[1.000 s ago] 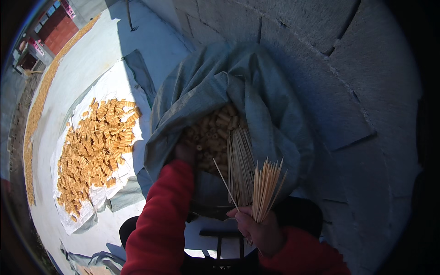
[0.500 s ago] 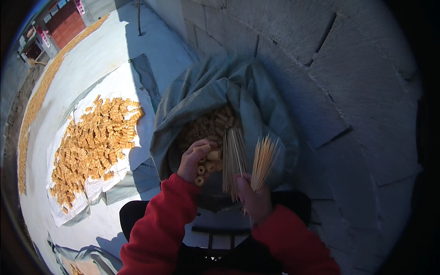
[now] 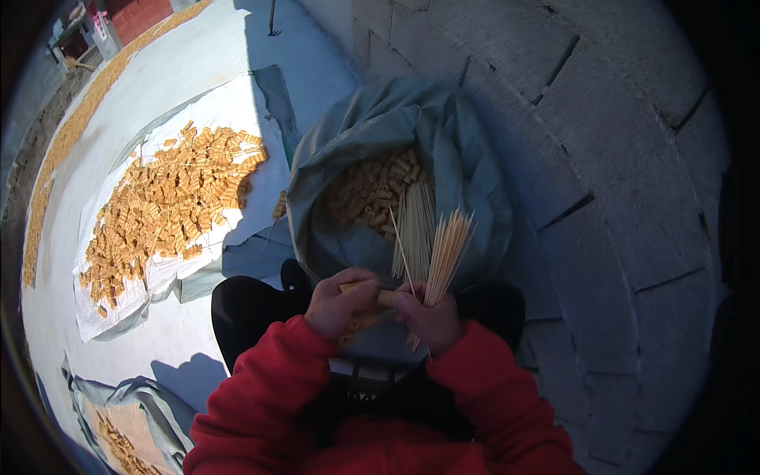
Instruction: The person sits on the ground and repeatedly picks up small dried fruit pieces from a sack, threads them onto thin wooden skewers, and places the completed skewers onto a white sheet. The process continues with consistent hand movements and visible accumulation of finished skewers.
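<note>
Held low over my lap, my left hand (image 3: 334, 307) is closed around short tan tube-shaped pieces. One tan tube (image 3: 385, 298) sticks out toward my right hand, and a few more show dimly below the left fingers. My right hand (image 3: 431, 323) grips a fanned bundle of thin wooden skewers (image 3: 450, 252), points up. From its thumb and fingertips a single skewer (image 3: 402, 247) slants up, apart from the bundle. The hands almost meet at the tube's end; whether the skewer enters it, I cannot tell. Just beyond lies an open grey-green sack (image 3: 475, 182).
Inside the sack are many hollow tubes (image 3: 368, 190) and a sheaf of thin sticks (image 3: 416, 222). Leftward, a sunlit pile of tan tubes (image 3: 178, 198) covers a white sheet (image 3: 229, 245). A block wall (image 3: 570, 261) rises on the right. Another cloth (image 3: 158, 404) with tubes lies at lower left.
My left hand has moved down toward the right one and turned, bringing a tube close to it. One skewer now stands apart from the bundle. The view has shifted slightly.
</note>
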{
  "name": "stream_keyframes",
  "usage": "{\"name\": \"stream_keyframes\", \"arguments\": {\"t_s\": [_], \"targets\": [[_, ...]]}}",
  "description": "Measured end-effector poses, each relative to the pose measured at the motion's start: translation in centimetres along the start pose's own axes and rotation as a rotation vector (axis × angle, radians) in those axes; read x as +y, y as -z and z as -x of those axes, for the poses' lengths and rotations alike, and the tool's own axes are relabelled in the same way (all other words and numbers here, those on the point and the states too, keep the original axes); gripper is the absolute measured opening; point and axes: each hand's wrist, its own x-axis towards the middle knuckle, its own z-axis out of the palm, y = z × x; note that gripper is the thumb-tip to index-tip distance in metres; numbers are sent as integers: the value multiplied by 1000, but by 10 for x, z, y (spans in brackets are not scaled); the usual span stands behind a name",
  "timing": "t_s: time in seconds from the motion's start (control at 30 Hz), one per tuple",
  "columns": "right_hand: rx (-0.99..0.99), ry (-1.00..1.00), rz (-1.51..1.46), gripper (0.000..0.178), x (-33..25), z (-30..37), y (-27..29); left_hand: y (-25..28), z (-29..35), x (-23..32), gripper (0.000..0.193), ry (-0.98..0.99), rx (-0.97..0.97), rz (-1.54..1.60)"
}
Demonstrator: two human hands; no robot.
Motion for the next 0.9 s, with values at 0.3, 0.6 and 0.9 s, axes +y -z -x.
{"name": "stream_keyframes", "arguments": {"t_s": [0.3, 0.6, 0.9], "targets": [[-228, -72, 224, 15, -13, 33, -11, 15, 53, -18, 33, 199, -104, -218], [-139, -70, 136, 22, 0, 77, -15, 31, 55, -26, 28, -1, 117, 331], [-259, -187, 282, 29, -10, 102, -14, 26, 60, -15, 35, -29, 157, 251]]}}
